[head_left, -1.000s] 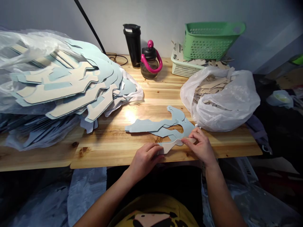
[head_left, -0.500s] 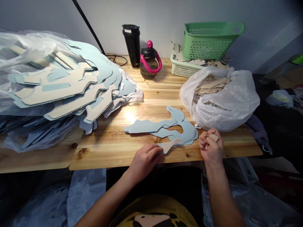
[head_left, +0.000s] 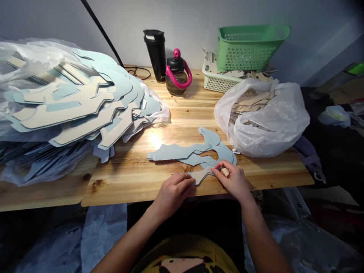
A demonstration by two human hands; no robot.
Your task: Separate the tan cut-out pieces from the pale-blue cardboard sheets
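A beige-topped, pale blue-edged foam cutout (head_left: 201,176) lies near the table's front edge, between my two hands. My left hand (head_left: 174,191) is closed over its left end, holding it against the table. At its right end, the thumb and forefinger of my right hand (head_left: 232,180) pinch the cutout. A small beige scrap (head_left: 225,172) shows in the curled fingers of that same hand; whether more are tucked in the palm is hidden. Just beyond lie several overlapping pale blue cutouts (head_left: 174,152), curved at their right end.
Large stacked cutouts (head_left: 68,113) in clear plastic fill the left. A white bag (head_left: 264,132) of beige scraps stands right, before a green basket (head_left: 250,49) on a pale tray (head_left: 220,82). A black tumbler (head_left: 156,57) and a pink-handled bottle (head_left: 178,76) stand at the back.
My right hand has moved left from beside the white bag to the cutout's right end and now pinches it, the beige scrap still in its fingers. My left hand has stayed put.
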